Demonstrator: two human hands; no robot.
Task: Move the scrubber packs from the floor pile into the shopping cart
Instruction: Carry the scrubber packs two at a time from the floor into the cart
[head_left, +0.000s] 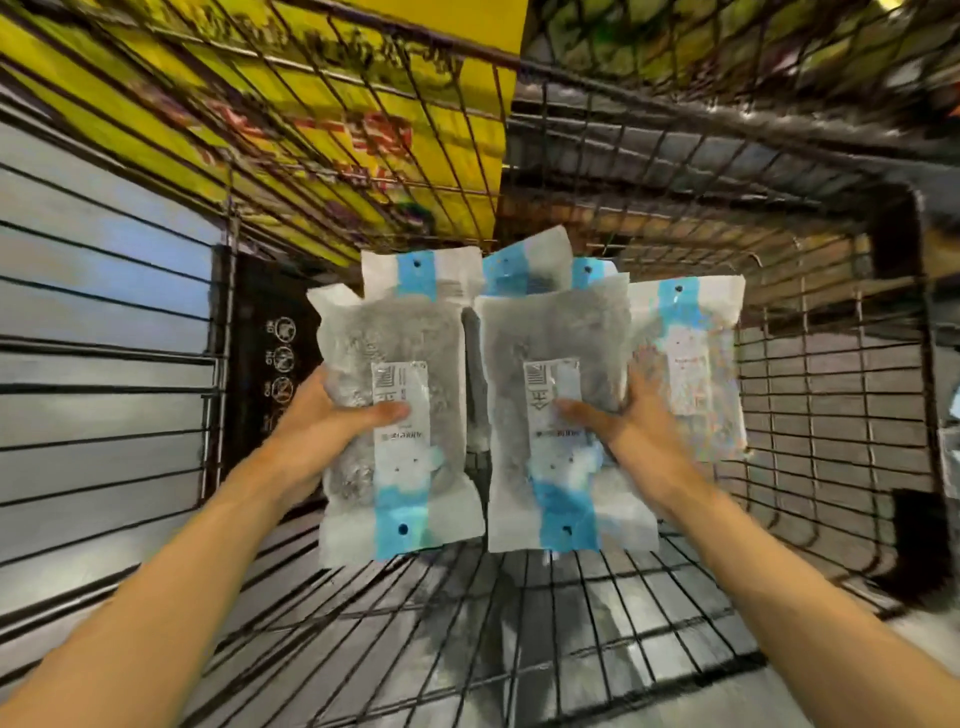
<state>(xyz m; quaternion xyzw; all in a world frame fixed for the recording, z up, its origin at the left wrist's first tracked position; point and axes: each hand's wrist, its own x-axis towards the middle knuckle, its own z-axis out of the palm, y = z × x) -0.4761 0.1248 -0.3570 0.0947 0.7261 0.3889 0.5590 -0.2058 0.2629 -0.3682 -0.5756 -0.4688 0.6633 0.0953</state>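
Both my arms reach into the wire shopping cart (571, 613). My left hand (332, 421) grips a clear scrubber pack (395, 338) with a white label and blue ends, thumb across its front. My right hand (618, 421) grips a second, matching pack (550, 332) the same way. The two packs are held side by side above the cart's wire floor. Behind them several more scrubber packs stand in the cart, one at the right (691, 358) and others partly hidden at the back (431, 270). The floor pile is out of view.
The cart's wire walls surround my hands: left wall (104, 364), far wall (363, 171), right wall (831, 415). A yellow printed sign (311, 130) shows through the far wall. A dark panel with round icons (280, 353) stands at the left.
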